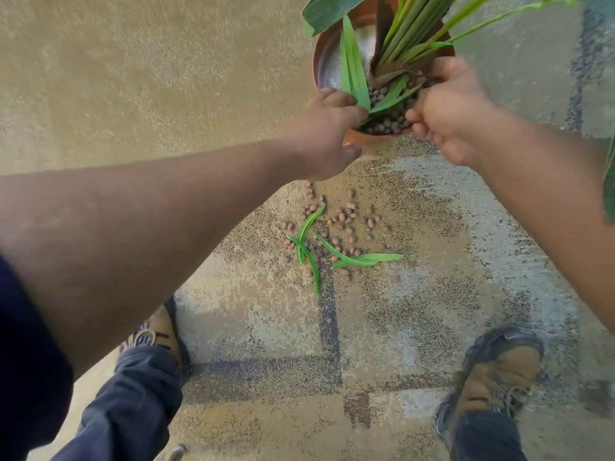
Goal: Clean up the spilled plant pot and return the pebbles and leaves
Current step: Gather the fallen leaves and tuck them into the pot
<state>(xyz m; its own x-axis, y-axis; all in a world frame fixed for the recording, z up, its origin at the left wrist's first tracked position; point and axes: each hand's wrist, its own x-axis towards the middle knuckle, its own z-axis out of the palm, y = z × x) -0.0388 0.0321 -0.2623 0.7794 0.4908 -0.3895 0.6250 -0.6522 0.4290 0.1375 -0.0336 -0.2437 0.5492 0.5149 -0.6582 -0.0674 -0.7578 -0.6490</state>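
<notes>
pot (352, 136) rim part-hidden by left hand (327, 134) | right hand (449, 111) blurred

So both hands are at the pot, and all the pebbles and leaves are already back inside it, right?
Not all. The head view shows both hands, left hand and right hand, at the pot, but many pebbles and several leaves lie on the carpet.

left hand (327, 134) curled, right hand (449, 111) (blurred) curled

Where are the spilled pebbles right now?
On the carpet mid-frame, the pebbles lie scattered among loose leaves, just below the pot and ahead of both shoes.
</notes>
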